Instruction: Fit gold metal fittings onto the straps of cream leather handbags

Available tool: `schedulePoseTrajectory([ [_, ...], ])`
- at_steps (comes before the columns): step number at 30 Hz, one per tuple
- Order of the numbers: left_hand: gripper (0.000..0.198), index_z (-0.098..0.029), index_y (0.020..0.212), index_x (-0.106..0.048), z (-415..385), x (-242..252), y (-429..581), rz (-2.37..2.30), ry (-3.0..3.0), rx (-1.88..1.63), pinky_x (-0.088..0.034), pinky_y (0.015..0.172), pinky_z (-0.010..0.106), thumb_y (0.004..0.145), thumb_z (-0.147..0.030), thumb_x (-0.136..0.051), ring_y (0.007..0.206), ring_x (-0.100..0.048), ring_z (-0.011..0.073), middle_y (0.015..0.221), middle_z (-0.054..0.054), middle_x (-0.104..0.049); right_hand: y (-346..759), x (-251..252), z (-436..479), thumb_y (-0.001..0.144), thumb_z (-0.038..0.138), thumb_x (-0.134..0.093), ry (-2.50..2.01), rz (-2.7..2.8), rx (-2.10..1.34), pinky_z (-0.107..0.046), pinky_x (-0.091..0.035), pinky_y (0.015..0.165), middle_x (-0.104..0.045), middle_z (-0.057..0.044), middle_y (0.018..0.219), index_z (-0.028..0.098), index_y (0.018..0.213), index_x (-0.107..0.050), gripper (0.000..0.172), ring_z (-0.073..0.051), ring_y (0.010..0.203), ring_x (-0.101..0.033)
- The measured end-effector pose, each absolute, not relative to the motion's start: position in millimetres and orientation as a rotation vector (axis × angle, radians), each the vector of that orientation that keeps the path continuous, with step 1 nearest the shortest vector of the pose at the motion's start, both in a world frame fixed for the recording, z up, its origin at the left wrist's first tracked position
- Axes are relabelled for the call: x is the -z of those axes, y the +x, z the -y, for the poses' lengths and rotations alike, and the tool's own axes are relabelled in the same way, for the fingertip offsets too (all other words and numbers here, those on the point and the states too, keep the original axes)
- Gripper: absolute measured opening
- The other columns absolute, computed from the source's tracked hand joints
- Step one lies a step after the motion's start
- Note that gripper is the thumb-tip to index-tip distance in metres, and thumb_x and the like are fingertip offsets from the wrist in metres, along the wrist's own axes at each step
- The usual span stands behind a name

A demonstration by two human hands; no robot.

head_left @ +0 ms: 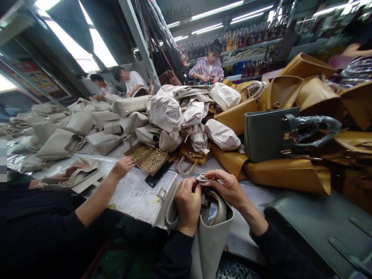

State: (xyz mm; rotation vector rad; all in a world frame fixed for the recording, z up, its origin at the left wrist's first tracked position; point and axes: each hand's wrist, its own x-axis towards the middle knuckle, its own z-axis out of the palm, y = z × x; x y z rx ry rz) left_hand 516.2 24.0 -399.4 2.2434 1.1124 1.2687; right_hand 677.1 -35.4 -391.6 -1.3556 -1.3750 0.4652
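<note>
An open light-grey handbag [213,242] stands at the table's front edge, partly in front of my body. My left hand [188,201] is closed, its fingers curled over the bag's upper edge by a grey strap piece [202,178]. Pinched at that same strap piece are the thumb and forefinger of my right hand [225,184]. Between my hands and the bag's front rim, a zipped lining and a pale tag [213,212] show inside. A flap with a square buckle [161,192] lies to the left of my left hand. Anything small between my fingertips is hidden.
A co-worker's hand [123,166] reaches to cardboard trays of small brass-coloured parts [152,161]. A black phone [158,175] lies beside them. Grey bags [78,122] pile up behind; mustard bags [286,174] and a dark green handbag [267,133] crowd the right.
</note>
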Motion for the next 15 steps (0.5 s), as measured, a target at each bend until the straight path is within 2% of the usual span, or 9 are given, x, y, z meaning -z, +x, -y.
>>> schedulePoseTrajectory([
  [2, 0.009, -0.019, 0.092, -0.063, -25.7, 397.2, 513.0, -1.11, 2.35, -1.378, -0.052, 0.078, 0.033, 0.087, -0.011, -0.063, 0.084, -0.063, 0.0221, 0.087, 0.005, -0.064, 678.0, 392.2, 36.6, 0.09, 0.033, -0.076, -1.346, 1.439, -0.445, -0.034, -0.054, 0.085, -0.074, -0.004, 0.103, 0.027, 0.11, -0.072, 0.021, -0.023, 0.095, -0.069],
  [4, 0.015, -0.017, 0.1, -0.062, -28.6, 393.2, 510.1, -1.088, 2.447, -1.456, -0.052, 0.09, 0.04, 0.087, -0.011, -0.066, 0.1, -0.063, 0.0268, 0.101, 0.011, -0.064, 678.4, 391.4, 38.1, 0.089, 0.028, -0.078, -1.329, 1.494, -0.416, -0.034, -0.054, 0.086, -0.073, -0.004, 0.105, 0.026, 0.112, -0.07, 0.025, -0.023, 0.097, -0.068],
  [6, 0.021, -0.017, 0.109, -0.061, -33.0, 389.4, 507.0, -0.977, 2.554, -1.432, -0.048, 0.101, 0.047, 0.088, -0.012, -0.066, 0.115, -0.06, 0.0304, 0.113, 0.014, -0.065, 677.7, 388.7, 39.8, 0.089, 0.022, -0.075, -1.315, 1.535, -0.37, -0.034, -0.054, 0.085, -0.073, -0.004, 0.105, 0.026, 0.113, -0.068, 0.025, -0.022, 0.097, -0.067],
  [7, 0.022, -0.017, 0.111, -0.061, -35.5, 388.1, 505.3, -0.898, 2.603, -1.378, -0.048, 0.103, 0.047, 0.09, -0.012, -0.065, 0.116, -0.06, 0.0299, 0.114, 0.013, -0.067, 677.0, 386.9, 40.6, 0.09, 0.018, -0.073, -1.314, 1.555, -0.342, -0.033, -0.054, 0.085, -0.072, -0.004, 0.104, 0.026, 0.113, -0.067, 0.025, -0.022, 0.096, -0.067],
  [11, 0.012, -0.02, 0.107, -0.063, -42.7, 386.7, 500.8, -0.789, 2.674, -1.114, -0.052, 0.085, 0.038, 0.095, -0.017, -0.062, 0.093, -0.068, 0.0242, 0.097, 0.007, -0.073, 671.1, 382.5, 40.7, 0.088, 0.005, -0.063, -1.382, 1.62, -0.217, -0.033, -0.051, 0.083, -0.072, -0.004, 0.1, 0.025, 0.111, -0.065, 0.03, -0.023, 0.095, -0.066],
  [15, 0.01, -0.02, 0.104, -0.066, -42.3, 386.4, 503.7, -0.875, 2.666, -1.047, -0.051, 0.079, 0.035, 0.096, -0.018, -0.059, 0.088, -0.069, 0.0238, 0.093, 0.007, -0.073, 663.7, 391.3, 37.3, 0.09, 0.009, -0.06, -1.472, 1.559, -0.083, -0.034, -0.052, 0.081, -0.071, -0.006, 0.098, 0.024, 0.113, -0.061, 0.027, -0.024, 0.091, -0.067],
])
